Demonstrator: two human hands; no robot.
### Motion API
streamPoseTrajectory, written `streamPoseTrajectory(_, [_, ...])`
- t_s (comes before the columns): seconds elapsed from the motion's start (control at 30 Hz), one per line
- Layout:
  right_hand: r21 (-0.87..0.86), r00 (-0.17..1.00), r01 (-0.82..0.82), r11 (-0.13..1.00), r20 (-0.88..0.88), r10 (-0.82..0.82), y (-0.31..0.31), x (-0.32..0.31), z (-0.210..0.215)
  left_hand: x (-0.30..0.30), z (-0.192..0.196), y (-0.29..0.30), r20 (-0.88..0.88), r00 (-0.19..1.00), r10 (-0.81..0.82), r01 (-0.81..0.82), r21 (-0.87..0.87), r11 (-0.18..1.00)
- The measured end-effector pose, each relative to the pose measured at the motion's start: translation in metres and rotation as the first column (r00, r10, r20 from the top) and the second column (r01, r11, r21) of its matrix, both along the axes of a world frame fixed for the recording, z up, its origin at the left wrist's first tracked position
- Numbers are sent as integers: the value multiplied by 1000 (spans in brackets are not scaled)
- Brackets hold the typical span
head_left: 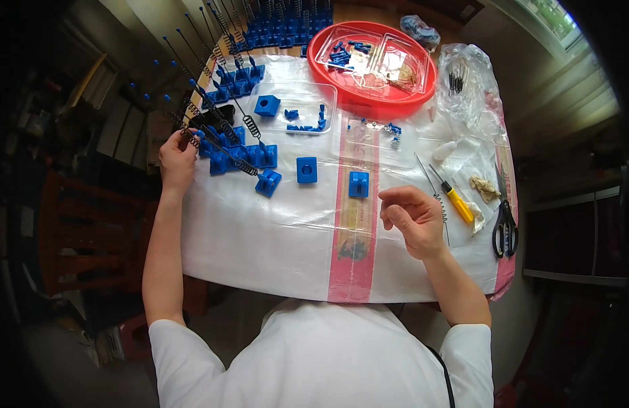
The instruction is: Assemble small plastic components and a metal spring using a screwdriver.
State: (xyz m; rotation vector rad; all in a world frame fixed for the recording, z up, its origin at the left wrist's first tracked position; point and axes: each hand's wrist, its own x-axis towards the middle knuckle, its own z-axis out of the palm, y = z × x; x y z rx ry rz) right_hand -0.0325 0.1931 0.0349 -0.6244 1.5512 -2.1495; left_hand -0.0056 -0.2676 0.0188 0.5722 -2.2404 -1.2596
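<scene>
On the left of the table, my left hand has its fingertips closed at the foot of a black coil spring, beside a cluster of blue plastic bases. Thin black rods with blue tips rise from these bases. My right hand hovers over the table with curled fingers, thumb apart, nothing visible in it. Just left of its fingertips lies a small blue block. Another blue block, with a round hole, lies further left. Next to the cluster a tilted blue base carries a spring and rod.
Behind are a clear tray of small blue parts, a red basin holding clear boxes, and rows of blue bases. To the right lie a yellow-handled screwdriver, black scissors, a loose spring and a plastic bag.
</scene>
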Motion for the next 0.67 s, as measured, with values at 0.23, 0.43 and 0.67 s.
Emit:
streamPoseTrajectory(0.23, [-28, 1000, -12, 1000, 7, 13, 1, 1, -3, 20, 5, -4, -39, 999, 15, -23, -215, 976])
streamPoseTrajectory(0.43, [-30, 1000, -24, 999, -2, 24, -1, 1, 0, 65, 18, -24, -177, 980, 89, -115, -145, 983])
streamPoseTrajectory(0.67, [-48, 1000, -19, 999, -4, 19, 3, -1, 0, 128, 65, 32, -380, 919, -103, -2, -266, 964])
